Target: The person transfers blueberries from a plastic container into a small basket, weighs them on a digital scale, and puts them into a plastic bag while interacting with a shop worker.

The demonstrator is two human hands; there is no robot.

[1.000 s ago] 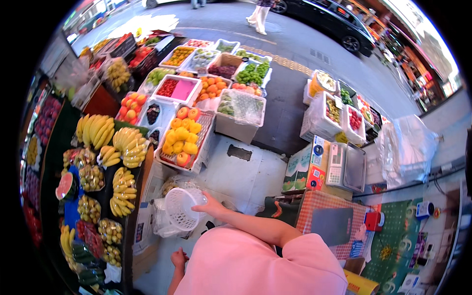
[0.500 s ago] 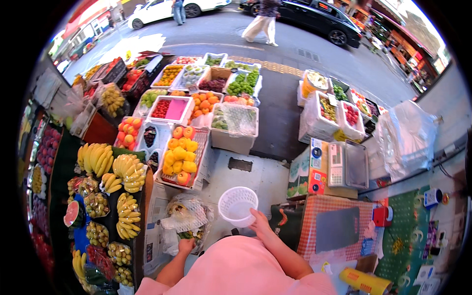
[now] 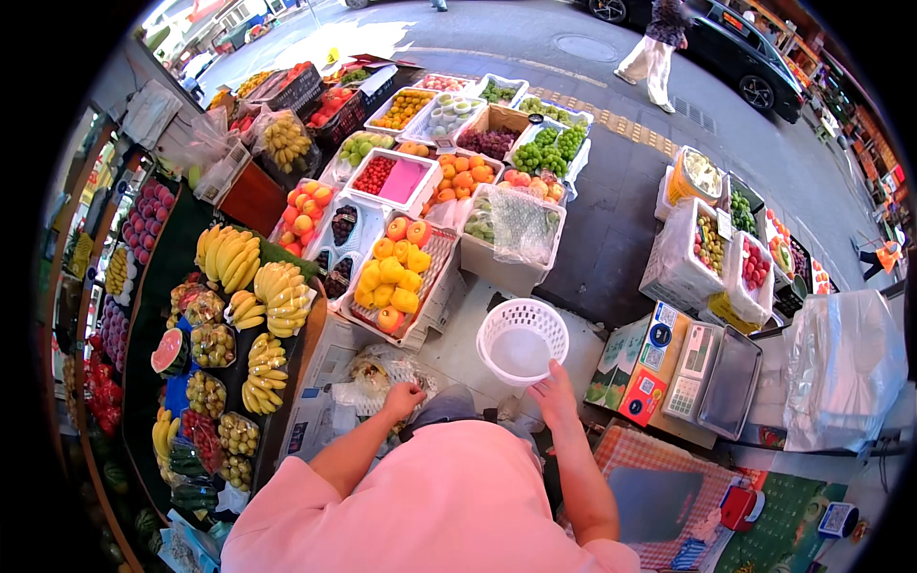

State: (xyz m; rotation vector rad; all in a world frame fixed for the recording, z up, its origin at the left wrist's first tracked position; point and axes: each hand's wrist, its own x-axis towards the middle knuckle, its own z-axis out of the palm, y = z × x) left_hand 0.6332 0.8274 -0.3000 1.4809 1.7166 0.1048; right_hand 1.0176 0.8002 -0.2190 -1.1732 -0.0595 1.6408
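My right hand [image 3: 554, 390] grips the near right rim of a round white plastic basket [image 3: 522, 315]. The basket has slotted walls, is tilted towards me and has nothing inside. My left hand [image 3: 405, 397] is held in front of my body with its fingers curled together; whether something small is in them I cannot make out. Just beyond that hand lies a crumpled heap of clear plastic wrap and white netting [image 3: 373, 372]. Ahead of it stands a white crate [image 3: 428, 304] with yellow and orange fruit.
At left, a stand carries bananas [image 3: 285, 294], bagged fruit and a cut watermelon [image 3: 170, 351]. Fruit boxes, including a foam box under plastic wrap [image 3: 506, 263], stand ahead. At right are a weighing scale [image 3: 693, 368], clear plastic bags [image 3: 842, 363] and a checked cloth [image 3: 621, 454]. A person [image 3: 657, 53] walks on the street.
My left hand has come up from the plastic heap, towards my body. The basket, still in my right hand, is farther from me. The view has turned left, and the walking person appears farther right.
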